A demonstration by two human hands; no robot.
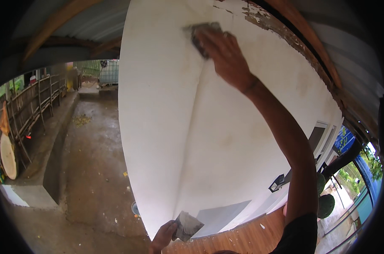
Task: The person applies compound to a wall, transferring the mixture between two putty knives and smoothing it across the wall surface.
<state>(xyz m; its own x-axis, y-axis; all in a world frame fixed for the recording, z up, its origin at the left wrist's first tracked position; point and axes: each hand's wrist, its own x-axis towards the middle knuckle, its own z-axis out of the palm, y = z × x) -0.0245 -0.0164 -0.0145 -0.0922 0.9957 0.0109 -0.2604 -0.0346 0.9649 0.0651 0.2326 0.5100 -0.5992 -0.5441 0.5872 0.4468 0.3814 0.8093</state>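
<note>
My right hand [223, 57] is raised high against the white wall [158, 110], fingers closed on a dark, flat spreading tool [198, 38] that lies on the wall near the top middle; the tool is blurred and partly hidden by my fingers. A faint vertical ridge or crease runs down the wall below it. Low in the middle, my left hand [164, 235] grips a flat, square metal blade [187, 225] smeared with pale paste, held just in front of the wall's lower part.
Peeling paint [268, 23] edges the wall's top under a metal roof. At left run a wet concrete passage [90, 161], a stick fence and a wooden slab [8, 156] on a ledge. A wall lamp [276, 183], windows and blue tarpaulin [344, 139] are at right, wooden flooring [255, 230] below.
</note>
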